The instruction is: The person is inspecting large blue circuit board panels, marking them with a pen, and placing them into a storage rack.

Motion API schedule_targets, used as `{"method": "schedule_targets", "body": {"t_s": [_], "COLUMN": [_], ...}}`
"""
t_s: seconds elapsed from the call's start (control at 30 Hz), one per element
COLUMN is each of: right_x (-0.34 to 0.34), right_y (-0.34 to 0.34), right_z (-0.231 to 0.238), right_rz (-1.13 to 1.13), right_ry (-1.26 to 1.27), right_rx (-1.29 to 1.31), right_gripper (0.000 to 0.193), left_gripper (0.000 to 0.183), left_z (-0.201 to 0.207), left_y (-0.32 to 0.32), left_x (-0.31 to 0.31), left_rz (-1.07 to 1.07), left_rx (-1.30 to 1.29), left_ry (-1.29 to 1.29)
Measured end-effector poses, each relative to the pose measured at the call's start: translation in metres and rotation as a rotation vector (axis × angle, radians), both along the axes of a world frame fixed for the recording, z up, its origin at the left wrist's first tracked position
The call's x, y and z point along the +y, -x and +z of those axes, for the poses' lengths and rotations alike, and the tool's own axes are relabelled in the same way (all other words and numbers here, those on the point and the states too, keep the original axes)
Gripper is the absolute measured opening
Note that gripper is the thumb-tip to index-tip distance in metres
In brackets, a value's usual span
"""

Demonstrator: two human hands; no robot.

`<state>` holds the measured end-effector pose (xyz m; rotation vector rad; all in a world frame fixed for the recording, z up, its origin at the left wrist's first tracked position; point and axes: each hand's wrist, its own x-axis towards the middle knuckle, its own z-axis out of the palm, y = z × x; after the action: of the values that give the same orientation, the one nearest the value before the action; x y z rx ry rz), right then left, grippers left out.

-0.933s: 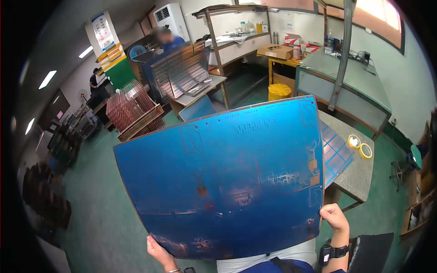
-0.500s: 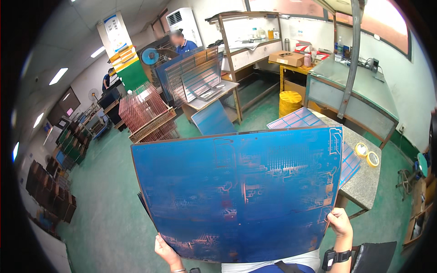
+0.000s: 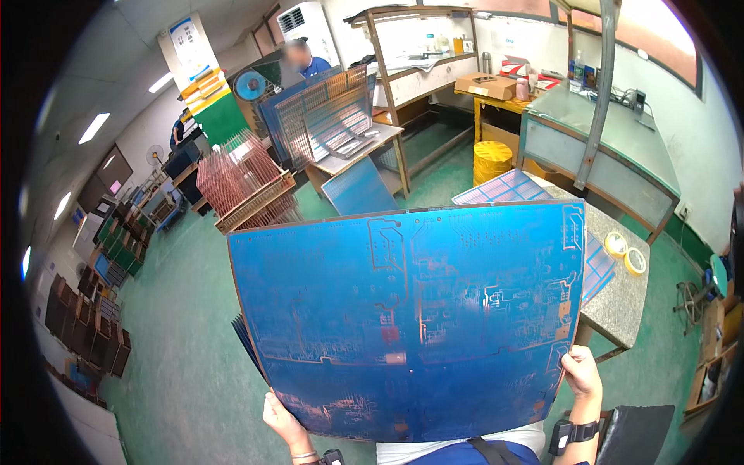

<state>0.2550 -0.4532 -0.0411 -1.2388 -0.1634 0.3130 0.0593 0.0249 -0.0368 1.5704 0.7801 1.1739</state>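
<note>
A large blue printed circuit board panel (image 3: 411, 318) with copper-coloured traces stands upright, slightly bowed, in front of my body. My left hand (image 3: 284, 418) grips its lower left corner. Lower on the right edge, my right hand (image 3: 581, 372) pinches the panel between thumb and fingers. Dark thin edges (image 3: 246, 345) stick out behind the panel's left side; what they belong to is mostly hidden. Past the right edge, a stone-topped table (image 3: 624, 306) carries a sheet with a blue and pink grid (image 3: 504, 188) and two yellow tape rolls (image 3: 635, 261).
A rack of upright reddish panels (image 3: 236, 182) stands on the green floor at the left. Beyond the panel are a small table with mesh frames (image 3: 337, 116), a leaning blue board (image 3: 359, 190) and a yellow drum (image 3: 492, 163). A person (image 3: 310, 60) is at the back. A black seat (image 3: 642, 438) is beside me.
The panel's upper edge sits slightly higher in view, and light catches different traces on its face. Both hands keep their grip at about the same places.
</note>
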Motion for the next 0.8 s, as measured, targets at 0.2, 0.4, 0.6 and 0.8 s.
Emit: {"method": "schedule_targets", "body": {"t_s": [0.2,0.4,0.6,0.8], "right_x": [0.007,0.010,0.014,0.018], "right_y": [0.003,0.003,0.003,0.002], "right_z": [0.006,0.001,0.002,0.000], "right_rz": [-0.036,-0.055,-0.037,-0.035], "right_ry": [0.021,-0.009,0.003,-0.035], "right_rx": [0.023,0.032,0.041,0.042], "right_gripper": [0.021,0.022,0.022,0.028], "left_gripper": [0.040,0.040,0.037,0.039], "left_z": [0.001,-0.006,-0.011,-0.016], "left_y": [0.001,0.002,0.007,0.004], "left_x": [-0.004,0.000,0.003,0.005], "left_rz": [0.021,0.019,-0.040,0.014], "left_rx": [0.013,0.009,-0.002,0.024], "left_ry": [0.015,0.013,0.057,0.025]}}
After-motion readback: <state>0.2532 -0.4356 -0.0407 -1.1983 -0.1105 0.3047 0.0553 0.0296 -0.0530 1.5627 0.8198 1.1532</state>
